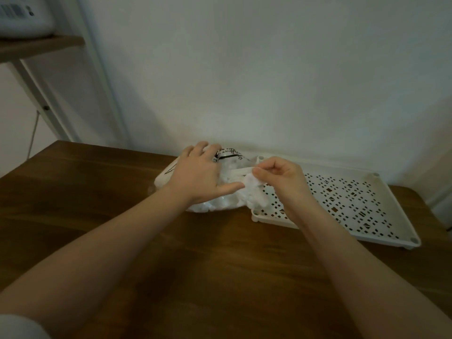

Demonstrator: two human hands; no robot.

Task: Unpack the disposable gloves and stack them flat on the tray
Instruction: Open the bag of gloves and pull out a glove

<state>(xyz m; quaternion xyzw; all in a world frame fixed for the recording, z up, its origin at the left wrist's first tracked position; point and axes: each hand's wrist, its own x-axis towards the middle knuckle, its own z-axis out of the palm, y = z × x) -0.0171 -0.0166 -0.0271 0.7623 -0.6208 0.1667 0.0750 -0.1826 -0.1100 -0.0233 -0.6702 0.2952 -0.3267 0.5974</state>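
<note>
A clear plastic pack of disposable gloves (227, 162) with black print lies on the wooden table, against the wall. My left hand (198, 174) presses flat on top of the pack, fingers spread. My right hand (278, 174) pinches a crumpled white glove (253, 189) at the pack's right end, thumb and forefinger closed on it. The glove hangs over the near left corner of the white perforated tray (354, 204), which lies just right of the pack. Nothing else lies on the tray's visible surface.
The wooden table (171, 241) runs up to a white wall. At the far left stands a white shelf frame with a wooden board (36, 47) carrying a white appliance. The table's right edge is close behind the tray.
</note>
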